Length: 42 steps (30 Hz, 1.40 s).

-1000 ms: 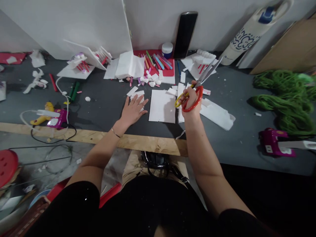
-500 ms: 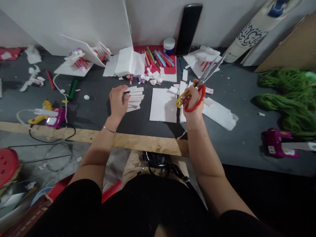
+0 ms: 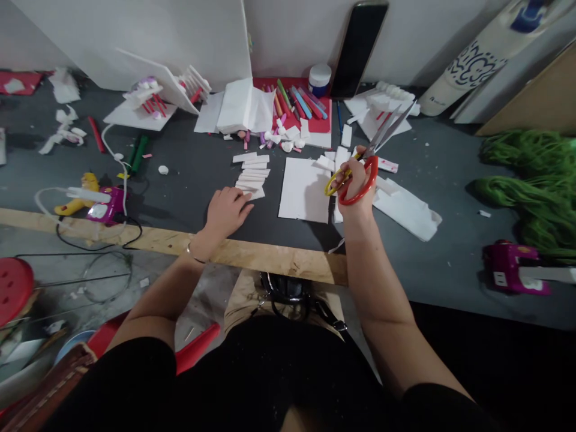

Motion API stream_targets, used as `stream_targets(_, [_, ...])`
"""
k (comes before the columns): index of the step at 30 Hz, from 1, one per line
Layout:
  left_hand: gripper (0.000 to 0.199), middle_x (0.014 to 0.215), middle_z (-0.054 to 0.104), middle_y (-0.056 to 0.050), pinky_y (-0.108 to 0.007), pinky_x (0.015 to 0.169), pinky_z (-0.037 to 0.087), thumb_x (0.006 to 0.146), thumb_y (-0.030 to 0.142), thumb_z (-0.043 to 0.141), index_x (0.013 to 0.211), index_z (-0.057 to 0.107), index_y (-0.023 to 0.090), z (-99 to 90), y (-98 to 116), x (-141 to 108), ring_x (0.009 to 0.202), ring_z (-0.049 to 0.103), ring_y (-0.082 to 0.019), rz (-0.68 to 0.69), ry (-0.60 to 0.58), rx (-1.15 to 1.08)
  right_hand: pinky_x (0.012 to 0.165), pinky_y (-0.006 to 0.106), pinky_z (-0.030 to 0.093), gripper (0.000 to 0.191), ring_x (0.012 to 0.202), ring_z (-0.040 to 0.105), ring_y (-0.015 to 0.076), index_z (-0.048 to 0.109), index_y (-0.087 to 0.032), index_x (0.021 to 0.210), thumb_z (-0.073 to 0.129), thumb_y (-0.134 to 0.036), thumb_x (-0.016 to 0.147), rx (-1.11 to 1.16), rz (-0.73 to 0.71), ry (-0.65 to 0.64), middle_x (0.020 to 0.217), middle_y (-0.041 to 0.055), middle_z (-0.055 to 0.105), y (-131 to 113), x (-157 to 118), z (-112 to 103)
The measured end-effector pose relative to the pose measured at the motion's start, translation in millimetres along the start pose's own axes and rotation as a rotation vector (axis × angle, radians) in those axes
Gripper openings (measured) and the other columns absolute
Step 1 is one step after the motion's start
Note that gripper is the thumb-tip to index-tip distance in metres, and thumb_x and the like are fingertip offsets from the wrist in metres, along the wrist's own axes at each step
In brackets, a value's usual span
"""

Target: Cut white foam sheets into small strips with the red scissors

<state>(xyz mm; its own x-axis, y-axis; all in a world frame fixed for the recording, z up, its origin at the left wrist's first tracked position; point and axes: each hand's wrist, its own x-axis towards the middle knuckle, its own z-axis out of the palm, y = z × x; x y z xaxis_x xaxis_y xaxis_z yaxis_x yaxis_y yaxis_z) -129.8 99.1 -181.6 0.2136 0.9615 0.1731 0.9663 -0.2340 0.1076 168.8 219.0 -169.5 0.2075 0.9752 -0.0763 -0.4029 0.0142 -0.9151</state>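
My left hand (image 3: 228, 211) lies flat on the dark table, its fingers stretched out at the near end of a stack of white paper strips (image 3: 252, 174). The fingertips reach the lowest strips; whether they press on them I cannot tell. In my right hand (image 3: 355, 183) are scissors (image 3: 373, 157) with red and yellow handles, the blades parted and pointing away to the upper right. Between the hands lies a white square board (image 3: 305, 191). More white pieces sit under and beside the right hand, among them a long folded white sheet (image 3: 407, 209).
Coloured pens (image 3: 294, 101) lie on red paper at the back, near a small jar (image 3: 319, 80) and a leaning phone (image 3: 360, 48). Purple glue guns (image 3: 108, 204) stand at both sides. Green yarn (image 3: 531, 180) and a white bottle (image 3: 468, 66) are on the right.
My left hand has slid toward me, from beside the paper strips to their near end, uncovering more of them. The right hand keeps holding the scissors in about the same place.
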Motion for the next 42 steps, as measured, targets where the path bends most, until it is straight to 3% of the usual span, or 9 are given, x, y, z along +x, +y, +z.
stream_targets(6, [0.041, 0.114, 0.079, -0.018, -0.05, 0.086, 0.054, 0.11, 0.048, 0.05, 0.121, 0.081, 0.024, -5.7, 18.4, -20.4, 0.106, 0.07, -0.036, 0.045, 0.015, -0.087, 0.05, 0.031, 0.036, 0.042, 0.055, 0.044, 0.0144, 0.054, -0.037, 0.11, 0.074, -0.054, 0.077, -0.006, 0.001, 0.002, 0.077, -0.006, 0.047, -1.4, -1.9, 1.1])
stream_targets(10, [0.046, 0.126, 0.081, -0.018, -0.053, 0.094, 0.055, 0.111, 0.051, 0.045, 0.124, 0.079, 0.023, -4.1, 7.7, -13.4, 0.12, 0.07, -0.037, -0.048, 0.076, -0.058, 0.05, 0.03, 0.033, 0.043, 0.055, 0.042, 0.0145, 0.052, -0.037, 0.111, 0.073, -0.049, 0.076, 0.014, 0.029, 0.027, 0.076, -0.0064, 0.047, -7.6, -5.7, 6.6])
stream_targets(16, [0.042, 0.145, 0.076, -0.021, -0.058, 0.104, 0.054, 0.109, 0.048, 0.051, 0.131, 0.074, 0.02, 2.4, -9.8, 5.7, 0.132, 0.066, -0.041, -0.1, 0.032, -0.073, 0.053, 0.03, 0.034, 0.034, 0.057, 0.041, 0.0134, 0.053, -0.035, 0.105, 0.073, -0.044, 0.079, 0.023, 0.015, 0.014, 0.074, -0.0067, 0.048, -10.1, -7.7, 6.8])
stream_targets(27, [0.068, 0.122, 0.083, -0.018, -0.054, 0.093, 0.053, 0.112, 0.068, 0.028, 0.129, 0.076, 0.024, -13.5, 11.7, -21.4, 0.118, 0.071, -0.038, -0.051, 0.053, -0.064, 0.048, 0.03, 0.036, 0.036, 0.053, 0.041, 0.0133, 0.053, -0.035, 0.106, 0.072, -0.048, 0.078, 0.021, 0.013, 0.035, 0.074, -0.0069, 0.048, -3.9, -3.2, 4.8])
stream_targets(32, [0.064, 0.131, 0.081, -0.019, -0.056, 0.1, 0.053, 0.113, 0.063, 0.028, 0.134, 0.074, 0.023, -10.9, 4.0, -1.7, 0.126, 0.068, -0.039, -0.049, 0.064, -0.069, 0.046, 0.03, 0.035, 0.044, 0.053, 0.042, 0.0142, 0.052, -0.037, 0.112, 0.074, -0.051, 0.077, 0.03, 0.039, 0.023, 0.074, -0.0071, 0.048, -2.6, -2.8, 5.2])
stream_targets(37, [0.076, 0.121, 0.081, -0.018, -0.055, 0.099, 0.052, 0.11, 0.074, 0.021, 0.135, 0.072, 0.024, 3.6, -6.8, 23.1, 0.123, 0.066, -0.038, -0.061, 0.062, -0.091, 0.048, 0.029, 0.035, 0.043, 0.053, 0.041, 0.0135, 0.051, -0.035, 0.107, 0.073, -0.047, 0.073, 0.032, 0.02, 0.027, 0.074, -0.0076, 0.048, -4.4, -2.8, 5.8])
stream_targets(42, [0.088, 0.116, 0.081, -0.019, -0.054, 0.099, 0.052, 0.106, 0.081, 0.014, 0.135, 0.074, 0.023, 1.7, -3.5, 12.2, 0.12, 0.068, -0.038, -0.063, 0.04, -0.076, 0.049, 0.029, 0.035, 0.04, 0.054, 0.041, 0.0132, 0.051, -0.035, 0.105, 0.073, -0.048, 0.075, 0.021, 0.005, 0.029, 0.075, -0.007, 0.049, -2.7, -1.5, 5.0])
